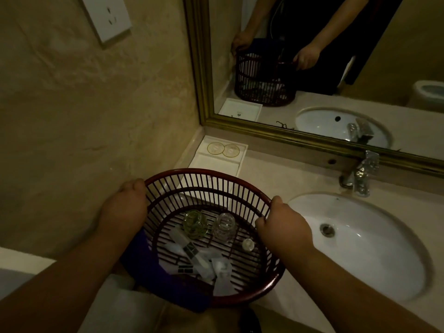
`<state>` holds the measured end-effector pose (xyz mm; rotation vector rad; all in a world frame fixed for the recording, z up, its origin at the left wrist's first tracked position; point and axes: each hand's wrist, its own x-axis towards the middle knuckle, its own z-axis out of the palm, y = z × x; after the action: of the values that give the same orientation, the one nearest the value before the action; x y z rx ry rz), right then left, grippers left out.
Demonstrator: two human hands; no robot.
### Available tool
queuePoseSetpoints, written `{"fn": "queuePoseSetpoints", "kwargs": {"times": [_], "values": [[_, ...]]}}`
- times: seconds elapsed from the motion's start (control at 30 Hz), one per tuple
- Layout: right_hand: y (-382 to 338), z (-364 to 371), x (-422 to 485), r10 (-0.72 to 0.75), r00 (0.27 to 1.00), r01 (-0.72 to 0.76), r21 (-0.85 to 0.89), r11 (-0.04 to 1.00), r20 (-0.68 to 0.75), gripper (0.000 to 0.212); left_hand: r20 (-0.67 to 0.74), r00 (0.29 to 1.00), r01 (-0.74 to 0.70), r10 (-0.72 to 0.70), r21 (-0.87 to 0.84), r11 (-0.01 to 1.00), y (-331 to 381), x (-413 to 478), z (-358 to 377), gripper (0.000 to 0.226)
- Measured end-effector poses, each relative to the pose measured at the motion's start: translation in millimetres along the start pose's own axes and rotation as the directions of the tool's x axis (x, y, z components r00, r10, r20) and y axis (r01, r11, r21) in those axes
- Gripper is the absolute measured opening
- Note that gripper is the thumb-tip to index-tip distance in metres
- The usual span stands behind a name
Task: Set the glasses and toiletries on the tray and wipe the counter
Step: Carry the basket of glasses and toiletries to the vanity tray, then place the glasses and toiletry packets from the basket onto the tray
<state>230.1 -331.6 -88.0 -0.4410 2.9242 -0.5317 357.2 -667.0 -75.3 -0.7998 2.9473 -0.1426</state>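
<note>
A dark red slatted basket (209,181) is held over the counter's left end. My left hand (125,205) grips its left rim and my right hand (281,224) grips its right rim. Inside lie a greenish glass (194,223), a clear glass (224,227), a small round cap or bottle (248,244) and several wrapped toiletry packets (192,254). A blue cloth (149,265) hangs over the basket's near left side. The white tray (216,162) with two round gold-rimmed coasters (223,149) sits in the counter's back left corner, partly behind the basket.
A white oval sink (374,251) is set in the beige counter (276,169) to the right, with a chrome tap (362,174) behind it. A gold-framed mirror (336,68) runs along the back wall. A wall socket (108,18) is on the left wall.
</note>
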Motion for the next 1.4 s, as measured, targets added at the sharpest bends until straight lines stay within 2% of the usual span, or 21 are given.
{"fn": "queuePoseSetpoints", "kwargs": {"times": [0.13, 0.23, 0.47, 0.6, 0.8, 0.93, 1.0, 1.13, 1.23, 1.33, 1.4], "values": [[3, 3, -2, -0.095, 0.995, 0.096, 0.025, 0.995, -0.016, 0.035, -0.002, 1.0, 0.019, -0.019, -0.026, 0.999, 2, -1, -2, 0.043], [6, 4, -1, -0.109, 0.994, 0.109, 0.038, 0.993, -0.005, 0.04, 0.007, 1.0, 0.022, -0.022, -0.015, 1.0, 4, -1, -4, 0.041], [4, 6, 0, -0.058, 0.998, 0.058, 0.018, 0.998, -0.004, 0.043, -0.014, 0.999, -0.029, 0.029, 0.025, 0.999, 3, -3, -11, 0.032], [3, 7, -1, -0.028, 0.999, 0.027, -0.035, 0.999, -0.018, 0.045, 0.012, 0.999, -0.031, 0.03, 0.125, 0.992, -2, -1, -9, 0.035], [-4, 6, -3, 0.012, 0.998, -0.02, -0.126, 0.992, -0.062, 0.041, 0.027, 0.997, -0.073, 0.07, 0.155, 0.985, -5, -2, -8, 0.038], [-7, 5, -6, 0.012, 0.997, -0.025, -0.166, 0.986, -0.082, 0.043, 0.021, 0.997, -0.082, 0.08, 0.186, 0.979, -4, -1, -3, 0.051], [-7, 6, -6, 0.004, 0.996, -0.02, -0.187, 0.982, -0.089, 0.045, 0.018, 0.997, -0.077, 0.075, 0.123, 0.989, -3, -1, 1, 0.065], [-6, 12, -2, -0.015, 0.994, -0.012, -0.239, 0.971, -0.112, 0.049, 0.021, 0.997, -0.067, 0.071, -0.129, 0.989, -5, 1, 7, 0.082], [-14, 16, 8, -0.049, 0.993, 0.026, -0.217, 0.976, -0.103, 0.049, -0.017, 0.997, -0.08, 0.078, -0.216, 0.973, -1, 2, 8, 0.081], [-31, 17, 28, -0.106, 0.992, 0.086, -0.235, 0.968, -0.073, 0.048, -0.129, 0.974, -0.211, 0.185, -0.221, 0.952, 10, 20, 4, 0.074], [-47, 17, 45, -0.139, 0.99, 0.132, -0.23, 0.964, -0.018, 0.049, -0.104, 0.964, -0.263, 0.243, -0.281, 0.923, 23, 44, -6, 0.064]]}}
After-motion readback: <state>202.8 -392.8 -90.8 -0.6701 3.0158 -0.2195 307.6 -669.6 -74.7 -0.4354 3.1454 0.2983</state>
